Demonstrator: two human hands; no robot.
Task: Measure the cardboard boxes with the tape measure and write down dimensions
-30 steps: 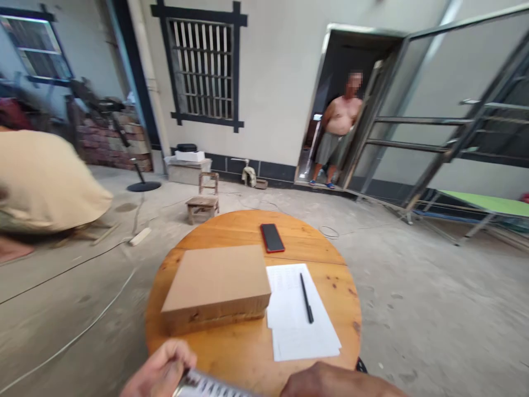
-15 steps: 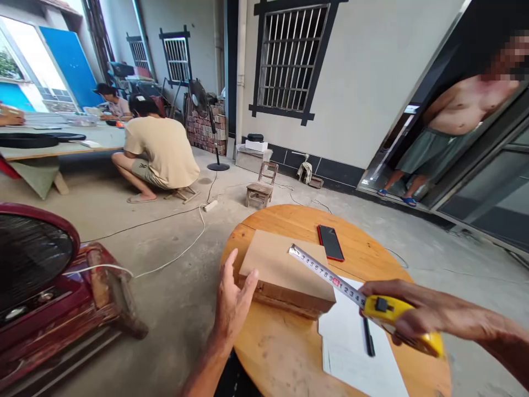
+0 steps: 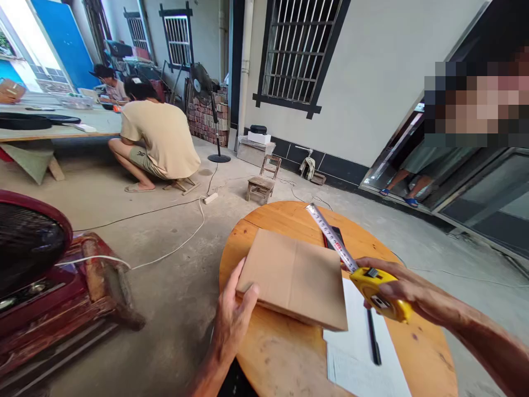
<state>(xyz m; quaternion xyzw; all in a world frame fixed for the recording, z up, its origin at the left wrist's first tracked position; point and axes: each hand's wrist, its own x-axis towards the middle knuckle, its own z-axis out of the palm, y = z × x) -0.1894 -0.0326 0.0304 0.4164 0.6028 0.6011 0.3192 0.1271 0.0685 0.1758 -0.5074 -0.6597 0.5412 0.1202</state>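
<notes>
A flat brown cardboard box (image 3: 293,275) is on the round wooden table (image 3: 285,358). My left hand (image 3: 233,317) grips its near left corner, thumb on the top face and fingers along the left side. In my right hand (image 3: 413,292) is a yellow tape measure (image 3: 378,295), to the right of the box. Its extended metal blade slants up and left, the free end in the air above the table's far side. Partly hidden behind the blade lies a phone (image 3: 330,238). White paper sheets (image 3: 351,358) with a black pen (image 3: 374,339) on them lie at the box's near right.
A dark red fan (image 3: 33,242) stands at the left. Past the table is a small wooden chair (image 3: 262,182). Cables and a power strip (image 3: 210,198) lie on the floor. One person (image 3: 159,138) sits with their back turned; others are at the far table and the doorway.
My left hand has closed on the box, which now sits turned and tilted. The tape blade has lifted off the box top and swung toward the far side.
</notes>
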